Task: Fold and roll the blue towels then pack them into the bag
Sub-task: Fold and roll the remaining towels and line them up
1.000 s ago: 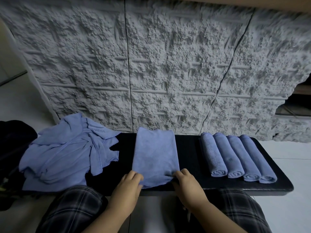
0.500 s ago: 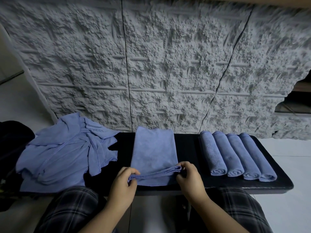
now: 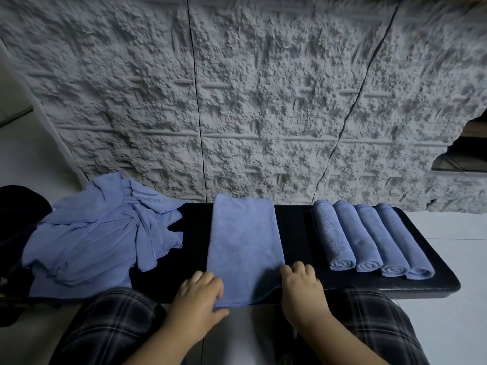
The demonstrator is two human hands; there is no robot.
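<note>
A blue towel point(image 3: 243, 241), folded into a long strip, lies flat across the middle of the black bench point(image 3: 295, 233); its near end hangs a little over the front edge. My left hand point(image 3: 197, 295) grips the strip's near left corner, thumb under the hem. My right hand point(image 3: 303, 284) holds the near right corner with curled fingers. Several rolled blue towels point(image 3: 369, 241) lie side by side on the bench's right part. A heap of loose blue towels point(image 3: 100, 238) covers the left end. A dark bag-like shape point(image 3: 15, 219) sits at the far left, mostly out of view.
A rough grey stone-textured wall point(image 3: 237, 101) rises right behind the bench. My knees in plaid trousers point(image 3: 105, 333) are under the front edge. Pale floor point(image 3: 461, 299) shows to the right of the bench.
Half a second ago both hands held the towel's near hem lifted and turned over; now the near end lies flat again, pulled slightly over the bench's front edge.
</note>
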